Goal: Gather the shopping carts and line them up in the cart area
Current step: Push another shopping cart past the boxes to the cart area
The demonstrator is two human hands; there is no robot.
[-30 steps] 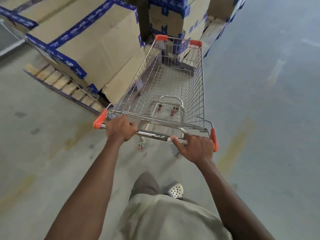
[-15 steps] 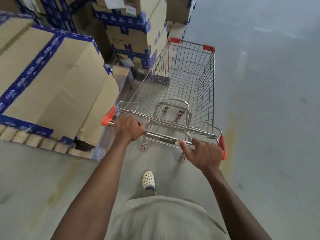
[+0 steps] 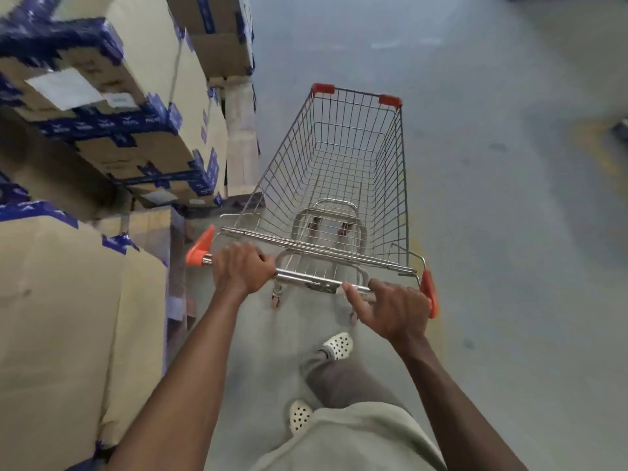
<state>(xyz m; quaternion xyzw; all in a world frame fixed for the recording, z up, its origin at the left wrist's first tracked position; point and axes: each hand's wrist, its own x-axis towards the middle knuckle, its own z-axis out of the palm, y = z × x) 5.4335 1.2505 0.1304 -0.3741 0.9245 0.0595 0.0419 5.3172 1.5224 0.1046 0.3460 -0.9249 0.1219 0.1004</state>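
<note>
The cart [image 3: 390, 185] was dead ahead of me, its long axis pointing straight away, my left hand [image 3: 243, 266] wrapped round the handle bar [image 3: 306, 278] near one end and my right hand [image 3: 394, 307] curled over it near the other (thumb lying along the bar). The stacked boxes [image 3: 136, 113] sat just beside the cart's left side with open floor [image 3: 509, 232] on the right, so I reckoned any steering had to go rightward; no cart area in view.
</note>
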